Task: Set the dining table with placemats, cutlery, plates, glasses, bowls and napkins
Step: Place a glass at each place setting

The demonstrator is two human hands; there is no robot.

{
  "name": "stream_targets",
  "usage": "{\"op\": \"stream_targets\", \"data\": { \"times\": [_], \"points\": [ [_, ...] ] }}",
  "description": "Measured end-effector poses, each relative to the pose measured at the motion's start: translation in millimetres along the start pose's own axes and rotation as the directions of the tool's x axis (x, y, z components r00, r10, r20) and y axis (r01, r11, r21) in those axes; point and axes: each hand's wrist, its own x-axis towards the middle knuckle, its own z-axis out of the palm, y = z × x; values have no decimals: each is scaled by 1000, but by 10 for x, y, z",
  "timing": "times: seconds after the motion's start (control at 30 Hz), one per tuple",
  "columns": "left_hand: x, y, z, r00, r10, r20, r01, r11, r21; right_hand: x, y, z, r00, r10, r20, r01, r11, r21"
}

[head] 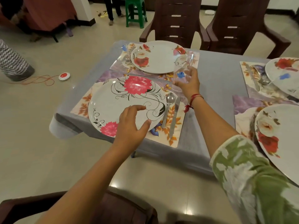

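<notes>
Here, a glass is held over the near setting on the surface (218,81).
The right hand (189,84) curls round a clear glass (180,73), just beyond the spoon (169,102) and knife (175,113). The left hand (132,125), loosely spread and holding nothing, is over the pink-flowered plate (111,101).

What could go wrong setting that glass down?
1. The right hand holds the glass over a tight gap between the spoon and the far plate. The glass might clip either one and tip.
2. The near plate sits close to the edge of the table, with the left hand open just above it. A nudge could slide it off.
</notes>
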Motion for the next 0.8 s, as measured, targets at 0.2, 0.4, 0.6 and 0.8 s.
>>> {"op": "stream_targets", "data": {
  "times": [0.2,0.4,0.6,0.8],
  "points": [
    [-1,-7,33,1000,-21,-8,21,1000,-12,16,146,1,997,65,45,-65,998,14],
    [-70,-6,91,999,-41,-12,40,998,-49,33,174,26,995,88,54,-88,996,0],
    [-137,-8,43,999,-36,-27,35,999,-41,-106,117,7,994,107,-4,-107,994,-8],
    [-381,52,-145,1000,-25,-11,25,1000,-7,-1121,-139,57,959,31,-281,-8,997,82]
  ]
}}
